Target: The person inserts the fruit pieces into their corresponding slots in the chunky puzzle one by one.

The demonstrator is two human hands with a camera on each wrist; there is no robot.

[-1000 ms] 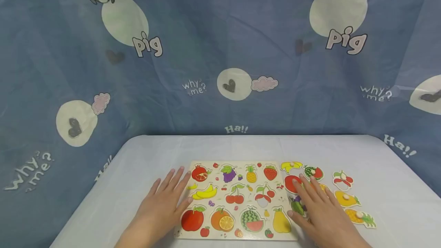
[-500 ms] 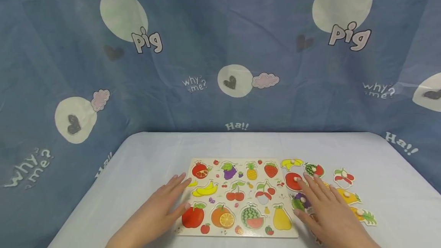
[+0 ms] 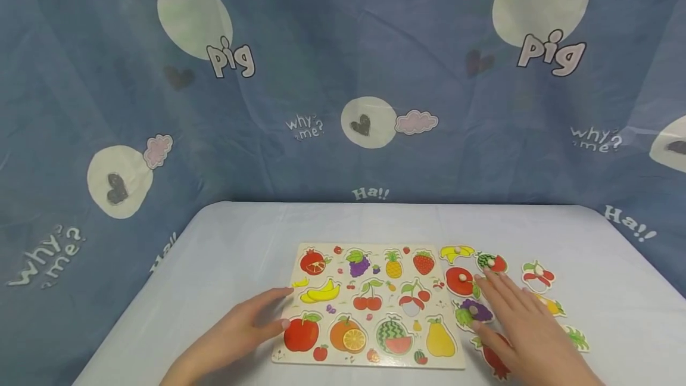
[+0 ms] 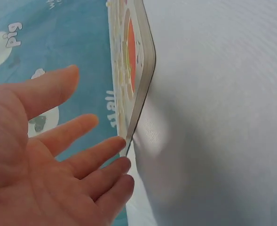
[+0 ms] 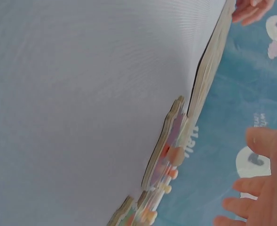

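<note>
A wooden fruit puzzle board [image 3: 370, 359] lies on the white table. My left hand [image 3: 227, 332] is at its left edge, thumb near the printed apple, fingers loosely extended and nothing between them. The left wrist view shows the bare palm [image 4: 58, 165] beside the board's corner. My right hand [image 3: 536, 338] hovers over loose knobbed pieces, fingers extended and holding nothing. Around it are a grape piece [image 3: 482, 311], a red round piece [image 3: 459, 280], a watermelon piece [image 3: 498, 264] and a pomegranate piece [image 3: 495, 362]. The hand partly covers a pineapple piece [image 3: 577, 338] and a yellow piece [image 3: 554, 306].
A banana piece [image 3: 455, 254] lies by the board's upper right corner, and a cherry piece [image 3: 538, 279] farther right. Behind the white table [image 3: 241, 237] hangs a blue printed cloth [image 3: 300, 165]. Loose pieces [image 5: 159, 146] stand up slightly from the table in the right wrist view.
My left hand has drawn back a little and turned from palm-down to sideways. My right hand has shifted slightly right, uncovering the grape and pomegranate pieces. The head view has tilted slightly down.
</note>
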